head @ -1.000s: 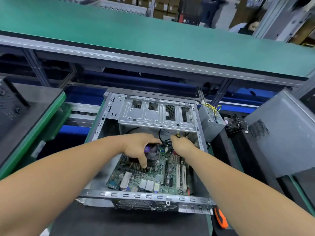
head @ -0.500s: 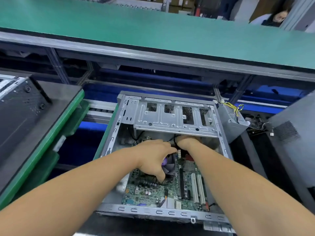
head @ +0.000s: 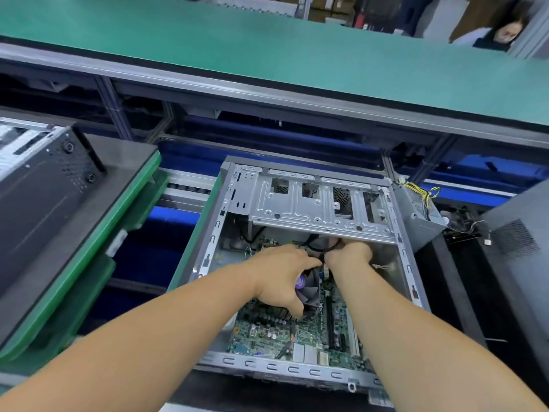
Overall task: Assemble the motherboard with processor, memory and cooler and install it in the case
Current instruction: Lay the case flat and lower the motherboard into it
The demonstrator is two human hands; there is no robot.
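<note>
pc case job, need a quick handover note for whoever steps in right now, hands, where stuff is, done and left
Left hand: fingers curled over the cooler, thumb down its near side.
Right hand: at the far end of the board, fingers curled at a black cable under the drive cage; the grip itself is hidden.
Motherboard lies inside the open case, cooler fitted on it.
Power supply leans outside the case's right wall, wires loose.
Done: board with cooler placed in case.
Left, as far as visible: cable hookup. Whether the board is screwed down cannot be seen.
</note>
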